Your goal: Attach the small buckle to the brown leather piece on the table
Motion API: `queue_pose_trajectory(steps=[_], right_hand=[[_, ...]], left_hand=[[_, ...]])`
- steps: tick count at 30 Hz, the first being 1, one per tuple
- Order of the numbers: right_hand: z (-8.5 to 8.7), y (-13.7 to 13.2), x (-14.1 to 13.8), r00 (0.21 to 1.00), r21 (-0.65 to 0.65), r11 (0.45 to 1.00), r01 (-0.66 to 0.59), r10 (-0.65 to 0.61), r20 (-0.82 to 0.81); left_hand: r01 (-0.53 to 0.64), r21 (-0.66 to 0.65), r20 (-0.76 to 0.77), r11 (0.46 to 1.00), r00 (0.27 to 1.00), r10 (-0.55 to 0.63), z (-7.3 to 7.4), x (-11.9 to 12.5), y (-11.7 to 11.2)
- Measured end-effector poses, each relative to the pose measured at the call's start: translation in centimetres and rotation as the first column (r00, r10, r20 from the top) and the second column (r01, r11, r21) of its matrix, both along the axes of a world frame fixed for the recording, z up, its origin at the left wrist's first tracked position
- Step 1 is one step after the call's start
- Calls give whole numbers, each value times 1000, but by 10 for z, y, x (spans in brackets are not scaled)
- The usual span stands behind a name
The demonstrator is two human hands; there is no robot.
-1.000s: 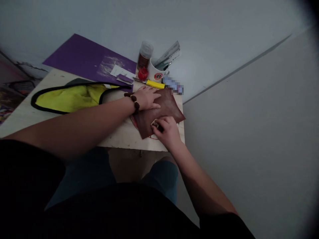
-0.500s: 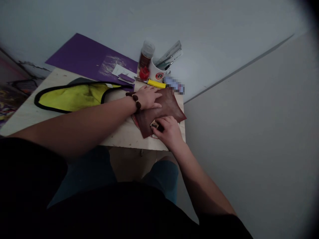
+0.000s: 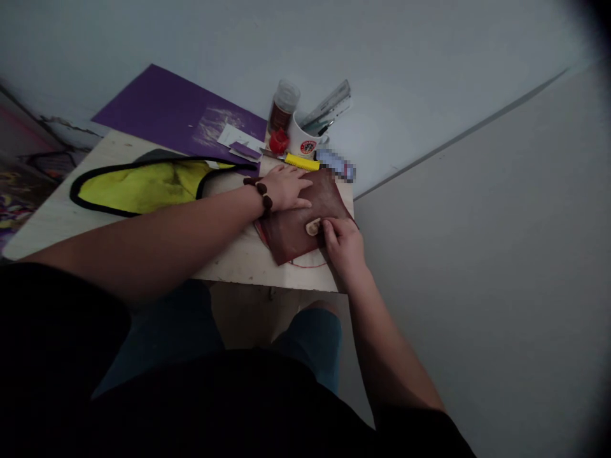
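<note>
A brown leather piece (image 3: 291,232) lies at the right end of a small wooden table (image 3: 229,251). My left hand (image 3: 286,187), with a bead bracelet at the wrist, lies flat on the leather's far part, fingers stretched out. My right hand (image 3: 342,240) is closed on a small pale tool (image 3: 313,226) pressed against the leather near its right edge. A thin red line (image 3: 310,264) shows on the table just under the leather's near edge.
A yellow cloth with black trim (image 3: 138,184) lies on the table's left. A purple sheet (image 3: 176,117) leans behind it. A white mug with rulers (image 3: 305,137), a jar (image 3: 281,105), a red object (image 3: 280,141) and a yellow-handled tool (image 3: 301,162) stand at the back. The floor is at right.
My right hand slid to the right along the leather, from its near left part toward the right edge, and the pale tool now shows at its fingertips. My left hand stayed put.
</note>
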State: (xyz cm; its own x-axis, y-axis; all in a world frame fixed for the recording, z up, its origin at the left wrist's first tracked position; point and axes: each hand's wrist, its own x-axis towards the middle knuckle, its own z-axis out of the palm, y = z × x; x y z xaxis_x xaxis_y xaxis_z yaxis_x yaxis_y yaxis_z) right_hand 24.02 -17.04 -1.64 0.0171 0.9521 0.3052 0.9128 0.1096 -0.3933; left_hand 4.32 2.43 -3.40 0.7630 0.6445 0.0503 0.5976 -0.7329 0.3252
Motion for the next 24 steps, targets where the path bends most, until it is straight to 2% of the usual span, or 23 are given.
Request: queue_pose_trajectory(steps=[4,13,24], right_hand=[[-5,-2,3,999,15,999,40,-40,-23],[-19,1,-5,1000,28,1000,-1,0,31],[-16,7,-12,998,26,999,22,-24,51]], left_hand=[[2,36,-20,999,1000,-1,1,0,0],[3,1,7,1000,1000,-3,0,0,0],[0,3,5,1000,1000,0,1,0,-1]])
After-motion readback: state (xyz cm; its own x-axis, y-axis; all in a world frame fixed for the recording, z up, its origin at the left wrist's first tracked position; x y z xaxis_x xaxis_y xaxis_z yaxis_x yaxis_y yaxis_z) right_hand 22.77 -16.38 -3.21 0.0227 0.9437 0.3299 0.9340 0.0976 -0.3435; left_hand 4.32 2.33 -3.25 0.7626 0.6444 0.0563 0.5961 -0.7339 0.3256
